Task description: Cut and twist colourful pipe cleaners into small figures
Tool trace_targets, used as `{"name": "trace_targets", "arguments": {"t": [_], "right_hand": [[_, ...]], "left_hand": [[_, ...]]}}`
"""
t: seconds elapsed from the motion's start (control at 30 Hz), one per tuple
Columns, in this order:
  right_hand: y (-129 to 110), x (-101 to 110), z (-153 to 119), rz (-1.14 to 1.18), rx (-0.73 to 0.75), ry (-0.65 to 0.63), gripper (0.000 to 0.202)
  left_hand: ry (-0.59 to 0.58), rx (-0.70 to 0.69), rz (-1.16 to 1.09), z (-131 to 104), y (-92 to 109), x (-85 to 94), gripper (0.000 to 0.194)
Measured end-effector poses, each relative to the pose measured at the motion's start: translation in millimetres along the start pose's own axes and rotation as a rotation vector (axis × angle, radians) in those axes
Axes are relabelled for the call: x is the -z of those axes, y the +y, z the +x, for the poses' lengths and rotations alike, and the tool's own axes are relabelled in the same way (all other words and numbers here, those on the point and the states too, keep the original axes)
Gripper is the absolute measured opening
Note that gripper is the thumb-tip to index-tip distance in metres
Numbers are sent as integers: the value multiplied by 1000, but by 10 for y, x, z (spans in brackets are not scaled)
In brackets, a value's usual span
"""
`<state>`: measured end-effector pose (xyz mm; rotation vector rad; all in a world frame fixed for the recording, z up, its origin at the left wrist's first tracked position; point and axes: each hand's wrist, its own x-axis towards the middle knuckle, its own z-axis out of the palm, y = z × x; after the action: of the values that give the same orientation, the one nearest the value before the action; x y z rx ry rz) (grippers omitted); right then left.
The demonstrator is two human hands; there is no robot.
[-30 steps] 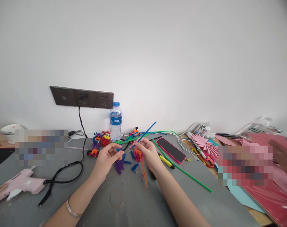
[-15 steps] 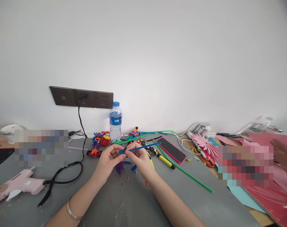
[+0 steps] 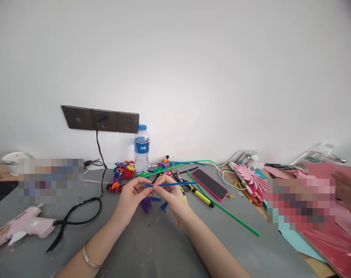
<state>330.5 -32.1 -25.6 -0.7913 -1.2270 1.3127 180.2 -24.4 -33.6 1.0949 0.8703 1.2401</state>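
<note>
Between my two hands, above the grey table (image 3: 175, 247), is a blue pipe cleaner (image 3: 181, 184). My left hand (image 3: 135, 195) pinches its bent end with thumb and fingers. Close beside it, my right hand (image 3: 169, 193) is closed on the same pipe cleaner, whose long straight part sticks out to the right, nearly level. Purple pipe cleaner pieces (image 3: 146, 205) lie below my hands, with short blue pieces (image 3: 164, 206) near them. Yellow-handled pliers (image 3: 203, 197) rest to the right of my right hand, partly hidden by it.
A pink glue gun (image 3: 27, 224) with a black cord lies left. Behind stand a water bottle (image 3: 142, 148) and pipe cleaner figures (image 3: 129, 170). Rightward are a phone (image 3: 209, 184), a long green pipe cleaner (image 3: 236, 217), pink folded paper (image 3: 252, 176) and another person's hand (image 3: 346, 193).
The blue pipe cleaner's free end has swung down from an upward slant to nearly level. My hands stay in almost the same place.
</note>
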Motion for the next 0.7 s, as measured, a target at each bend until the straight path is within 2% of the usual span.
{"name": "trace_targets", "arguments": {"t": [0.3,0.5,0.7], "right_hand": [[-87,-9,-17,-7,-51,-59,26],[-49,-15,-20,73,-84,-101,26],[-52,-45,-40,36,-58,-41,29]], "left_hand": [[35,-227,247,-27,39,27,14],[-18,-269,206,-46,62,-1,9],[-26,-340,241,-74,22,21,9]]}}
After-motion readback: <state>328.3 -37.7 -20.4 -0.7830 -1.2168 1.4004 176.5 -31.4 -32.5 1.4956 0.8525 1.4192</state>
